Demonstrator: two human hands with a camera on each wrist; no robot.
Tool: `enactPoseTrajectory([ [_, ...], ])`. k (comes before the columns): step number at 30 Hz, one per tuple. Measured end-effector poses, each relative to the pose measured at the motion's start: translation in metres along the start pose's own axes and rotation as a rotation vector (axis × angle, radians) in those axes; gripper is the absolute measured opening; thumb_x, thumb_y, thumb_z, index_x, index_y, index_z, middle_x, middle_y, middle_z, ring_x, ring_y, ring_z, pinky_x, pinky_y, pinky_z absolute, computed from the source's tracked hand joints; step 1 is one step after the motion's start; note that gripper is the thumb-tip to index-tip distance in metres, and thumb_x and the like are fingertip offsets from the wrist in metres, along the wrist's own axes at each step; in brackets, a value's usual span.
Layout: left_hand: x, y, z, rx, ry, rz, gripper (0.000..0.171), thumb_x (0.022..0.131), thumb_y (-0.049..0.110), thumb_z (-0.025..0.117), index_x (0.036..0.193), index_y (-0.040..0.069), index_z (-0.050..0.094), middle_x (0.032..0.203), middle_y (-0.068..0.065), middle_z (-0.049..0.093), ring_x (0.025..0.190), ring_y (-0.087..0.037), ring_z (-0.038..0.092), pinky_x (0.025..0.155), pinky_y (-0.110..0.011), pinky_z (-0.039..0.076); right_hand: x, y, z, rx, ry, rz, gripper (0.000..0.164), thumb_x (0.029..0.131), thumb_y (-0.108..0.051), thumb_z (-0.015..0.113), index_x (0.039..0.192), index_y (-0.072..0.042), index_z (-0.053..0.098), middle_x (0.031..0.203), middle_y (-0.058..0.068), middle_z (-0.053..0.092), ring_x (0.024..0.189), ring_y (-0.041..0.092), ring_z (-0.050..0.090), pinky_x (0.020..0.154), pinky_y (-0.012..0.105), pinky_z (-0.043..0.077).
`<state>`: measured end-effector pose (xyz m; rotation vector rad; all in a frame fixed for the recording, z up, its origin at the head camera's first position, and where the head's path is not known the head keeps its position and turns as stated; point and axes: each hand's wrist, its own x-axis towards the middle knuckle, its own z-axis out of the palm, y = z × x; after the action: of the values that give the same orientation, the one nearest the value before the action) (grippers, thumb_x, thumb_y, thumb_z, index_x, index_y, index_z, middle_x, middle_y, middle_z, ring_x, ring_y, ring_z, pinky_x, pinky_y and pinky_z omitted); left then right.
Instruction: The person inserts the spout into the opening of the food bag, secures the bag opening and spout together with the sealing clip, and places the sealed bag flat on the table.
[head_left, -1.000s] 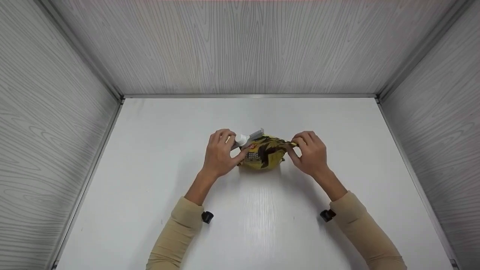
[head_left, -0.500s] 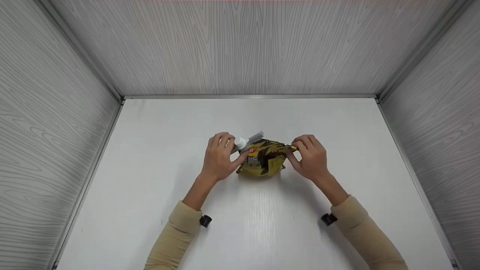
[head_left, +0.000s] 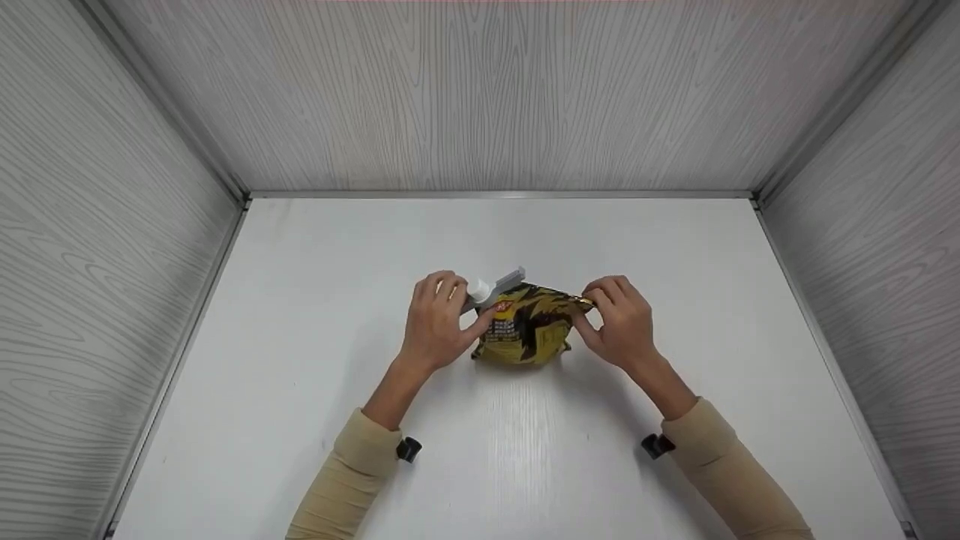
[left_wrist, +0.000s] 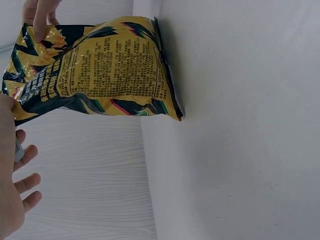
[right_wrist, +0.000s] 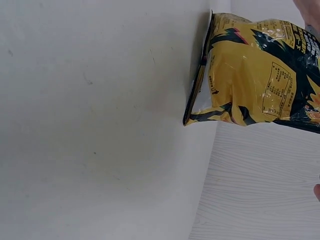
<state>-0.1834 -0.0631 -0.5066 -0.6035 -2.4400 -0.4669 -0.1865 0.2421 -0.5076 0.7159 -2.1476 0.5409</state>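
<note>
A yellow and black snack bag (head_left: 529,334) stands upright on the table, its bottom seam down in both wrist views. Along the left part of its top edge lies a grey bag clip (head_left: 510,280) with a white round cap (head_left: 478,289). My left hand (head_left: 435,322) pinches the bag's top left corner together with the clip, thumb on the near side. At the opposite top corner, my right hand (head_left: 621,322) pinches the film between thumb and fingers. Dense print covers the bag (left_wrist: 110,65) in the left wrist view. Part of the clip is hidden behind the left fingers.
The white table (head_left: 360,465) is enclosed by grey wood-grain panels (head_left: 495,97) at the back and both sides. A metal strip (head_left: 495,194) runs along the back edge. A small black device sits at each sleeve cuff.
Both hands and the bag have shifted slightly toward the person. The grip on each top corner stays the same, and more of the bag's front shows.
</note>
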Motion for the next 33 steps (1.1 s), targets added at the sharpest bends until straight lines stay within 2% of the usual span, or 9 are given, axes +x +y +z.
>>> enactPoseTrajectory([
  [5, 0.0, -0.002, 0.001, -0.011, -0.002, -0.014, 0.05, 0.095, 0.053, 0.072, 0.105, 0.004, 0.07, 0.109, -0.009, 0.071, 0.118, -0.03, 0.061, 0.104, -0.047, 0.051, 0.0, 0.0, 0.002, 0.004, 0.004, 0.01, 0.016, 0.087, -0.015, 0.077, 0.083, -0.003, 0.067, 0.089, 0.013, 0.069, 0.085, 0.032, 0.066, 0.069, 0.046, 0.056],
  [14, -0.002, -0.005, 0.007, -0.003, 0.035, -0.02, 0.051, 0.094, 0.054, 0.074, 0.106, 0.005, 0.068, 0.109, -0.01, 0.071, 0.118, -0.03, 0.062, 0.103, -0.048, 0.052, -0.001, 0.002, 0.01, 0.039, 0.007, 0.091, 0.014, 0.087, -0.014, 0.076, 0.086, -0.003, 0.068, 0.09, 0.013, 0.069, 0.087, 0.032, 0.066, 0.069, 0.047, 0.057],
  [20, -0.001, -0.006, 0.008, -0.014, 0.025, -0.054, 0.051, 0.095, 0.053, 0.073, 0.11, 0.005, 0.068, 0.112, -0.011, 0.07, 0.119, -0.03, 0.061, 0.106, -0.048, 0.052, -0.003, 0.002, 0.014, 0.039, 0.01, 0.129, 0.015, 0.088, -0.015, 0.075, 0.09, -0.002, 0.069, 0.091, 0.014, 0.069, 0.088, 0.033, 0.066, 0.071, 0.049, 0.057],
  [33, 0.002, -0.009, 0.015, -0.029, 0.042, -0.083, 0.049, 0.096, 0.051, 0.073, 0.113, 0.006, 0.064, 0.112, -0.01, 0.068, 0.119, -0.029, 0.061, 0.105, -0.047, 0.051, -0.004, 0.007, 0.018, 0.008, -0.015, 0.134, 0.023, 0.089, -0.02, 0.079, 0.094, -0.001, 0.069, 0.095, 0.016, 0.07, 0.088, 0.034, 0.066, 0.069, 0.047, 0.057],
])
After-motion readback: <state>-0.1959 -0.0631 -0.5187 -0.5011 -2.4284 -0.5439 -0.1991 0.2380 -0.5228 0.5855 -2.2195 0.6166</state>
